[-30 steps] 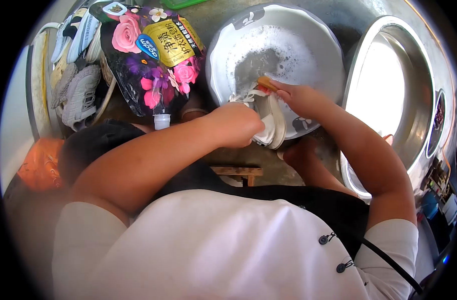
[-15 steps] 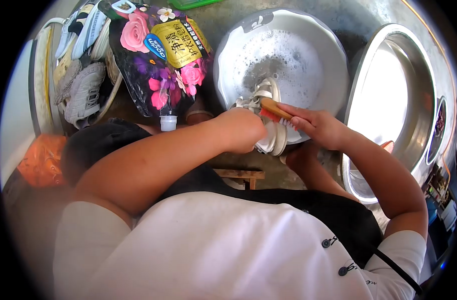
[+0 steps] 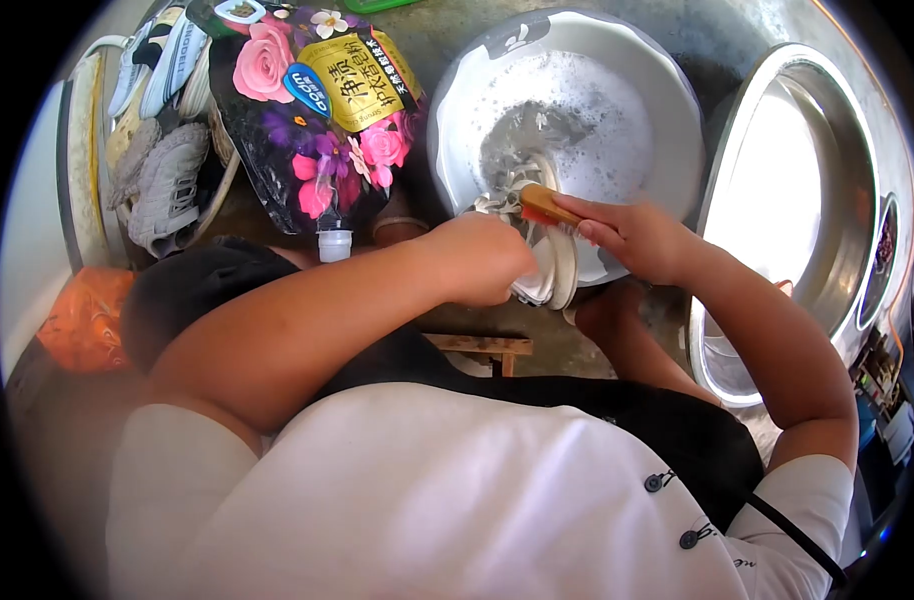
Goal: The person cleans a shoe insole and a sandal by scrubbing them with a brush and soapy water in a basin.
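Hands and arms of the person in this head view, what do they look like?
Both the left hand and right hand are ungloved, with no watch or bracelet visible. Bare forearms emerge from short, pale sleeves; a black cable crosses the right sleeve.

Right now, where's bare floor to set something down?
Free: far grey floor between basin and metal tub; smaller patch between wooden stool and right leg. Crowded: basin's near edge, with left hand, white shoe, brush, right hand; left side, floral pouch beside other shoes.
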Demonstrator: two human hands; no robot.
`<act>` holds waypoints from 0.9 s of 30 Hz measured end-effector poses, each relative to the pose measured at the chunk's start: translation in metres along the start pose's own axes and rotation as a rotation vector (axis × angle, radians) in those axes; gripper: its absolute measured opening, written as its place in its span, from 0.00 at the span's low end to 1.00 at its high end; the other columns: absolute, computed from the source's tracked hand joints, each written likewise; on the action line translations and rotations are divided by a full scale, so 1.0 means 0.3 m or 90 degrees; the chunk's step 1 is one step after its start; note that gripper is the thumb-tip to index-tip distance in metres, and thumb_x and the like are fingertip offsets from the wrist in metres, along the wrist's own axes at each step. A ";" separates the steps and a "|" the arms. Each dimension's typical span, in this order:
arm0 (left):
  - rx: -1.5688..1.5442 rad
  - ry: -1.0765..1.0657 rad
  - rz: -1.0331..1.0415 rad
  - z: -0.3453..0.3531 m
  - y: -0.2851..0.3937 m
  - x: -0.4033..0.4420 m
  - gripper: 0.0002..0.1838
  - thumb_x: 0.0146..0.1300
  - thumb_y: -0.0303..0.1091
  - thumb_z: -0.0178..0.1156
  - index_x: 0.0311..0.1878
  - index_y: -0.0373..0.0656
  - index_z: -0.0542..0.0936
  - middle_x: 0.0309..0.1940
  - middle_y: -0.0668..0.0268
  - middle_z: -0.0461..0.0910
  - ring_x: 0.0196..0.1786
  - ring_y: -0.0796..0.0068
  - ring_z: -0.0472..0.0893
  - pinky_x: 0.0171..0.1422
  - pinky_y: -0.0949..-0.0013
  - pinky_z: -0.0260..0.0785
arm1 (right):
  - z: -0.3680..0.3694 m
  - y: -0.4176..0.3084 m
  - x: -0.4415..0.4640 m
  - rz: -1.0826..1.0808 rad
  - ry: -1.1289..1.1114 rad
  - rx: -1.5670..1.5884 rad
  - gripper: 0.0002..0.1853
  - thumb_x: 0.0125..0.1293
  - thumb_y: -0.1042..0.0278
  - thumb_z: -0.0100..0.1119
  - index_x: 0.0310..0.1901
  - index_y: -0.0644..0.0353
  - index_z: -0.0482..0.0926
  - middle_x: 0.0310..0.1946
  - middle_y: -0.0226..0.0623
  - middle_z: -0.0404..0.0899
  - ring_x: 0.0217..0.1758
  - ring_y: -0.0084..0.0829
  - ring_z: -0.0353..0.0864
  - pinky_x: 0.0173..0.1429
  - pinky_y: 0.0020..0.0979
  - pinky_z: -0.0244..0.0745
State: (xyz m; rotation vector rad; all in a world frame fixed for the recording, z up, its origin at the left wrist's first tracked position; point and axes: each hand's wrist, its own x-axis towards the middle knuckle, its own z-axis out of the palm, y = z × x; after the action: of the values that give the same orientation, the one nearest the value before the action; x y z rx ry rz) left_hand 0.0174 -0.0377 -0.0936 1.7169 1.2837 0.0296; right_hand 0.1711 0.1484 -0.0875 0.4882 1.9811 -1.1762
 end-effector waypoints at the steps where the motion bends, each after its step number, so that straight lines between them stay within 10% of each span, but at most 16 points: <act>1: 0.001 -0.001 0.002 0.002 -0.002 0.002 0.08 0.48 0.33 0.66 0.33 0.43 0.82 0.32 0.56 0.83 0.40 0.51 0.83 0.44 0.52 0.76 | 0.012 0.014 0.008 0.018 0.027 -0.050 0.24 0.76 0.48 0.44 0.71 0.30 0.65 0.41 0.49 0.84 0.45 0.49 0.83 0.53 0.41 0.76; 7: 0.024 -0.032 -0.020 0.002 0.016 0.013 0.10 0.48 0.33 0.67 0.33 0.42 0.81 0.33 0.57 0.82 0.41 0.51 0.83 0.46 0.52 0.75 | 0.058 0.160 0.355 0.061 0.139 -0.244 0.27 0.76 0.43 0.41 0.74 0.34 0.61 0.48 0.47 0.83 0.45 0.51 0.84 0.53 0.44 0.77; 14: -0.023 -0.001 0.007 0.036 0.006 0.012 0.12 0.49 0.34 0.68 0.36 0.42 0.80 0.35 0.57 0.82 0.43 0.50 0.82 0.47 0.52 0.75 | 0.109 0.102 0.327 0.152 0.087 0.454 0.51 0.56 0.51 0.71 0.76 0.56 0.51 0.43 0.38 0.79 0.35 0.28 0.82 0.35 0.31 0.78; 17: -0.081 0.071 -0.009 0.028 0.016 0.017 0.13 0.51 0.36 0.68 0.37 0.42 0.78 0.35 0.57 0.81 0.44 0.50 0.82 0.47 0.51 0.74 | 0.114 0.162 0.336 0.157 0.157 0.460 0.45 0.58 0.61 0.67 0.76 0.55 0.55 0.54 0.42 0.76 0.53 0.30 0.76 0.56 0.31 0.72; 22: -0.189 0.092 -0.036 -0.028 0.017 0.033 0.19 0.56 0.47 0.68 0.39 0.42 0.77 0.35 0.55 0.81 0.41 0.52 0.81 0.47 0.52 0.72 | 0.083 0.129 0.272 0.057 0.341 0.624 0.47 0.58 0.68 0.65 0.77 0.55 0.51 0.57 0.41 0.75 0.54 0.30 0.77 0.59 0.31 0.73; 24: -0.390 0.371 -0.046 -0.007 0.002 0.060 0.20 0.58 0.48 0.69 0.39 0.42 0.75 0.36 0.58 0.78 0.42 0.53 0.78 0.48 0.55 0.70 | 0.059 0.124 0.270 -0.011 0.400 0.652 0.47 0.58 0.70 0.64 0.78 0.55 0.50 0.59 0.40 0.74 0.55 0.30 0.76 0.60 0.30 0.72; 27: -0.085 0.795 -0.098 -0.068 -0.060 0.084 0.18 0.56 0.36 0.71 0.44 0.43 0.73 0.45 0.57 0.72 0.53 0.52 0.71 0.56 0.55 0.65 | 0.033 0.085 0.262 -0.191 0.475 0.807 0.47 0.61 0.76 0.60 0.79 0.57 0.44 0.63 0.40 0.70 0.60 0.29 0.74 0.63 0.29 0.70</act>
State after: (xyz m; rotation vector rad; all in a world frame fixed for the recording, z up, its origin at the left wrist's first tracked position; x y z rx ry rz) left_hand 0.0050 -0.0056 -0.1072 1.4358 2.1965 1.2202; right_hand 0.1421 0.1484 -0.1656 1.4388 1.6050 -2.7009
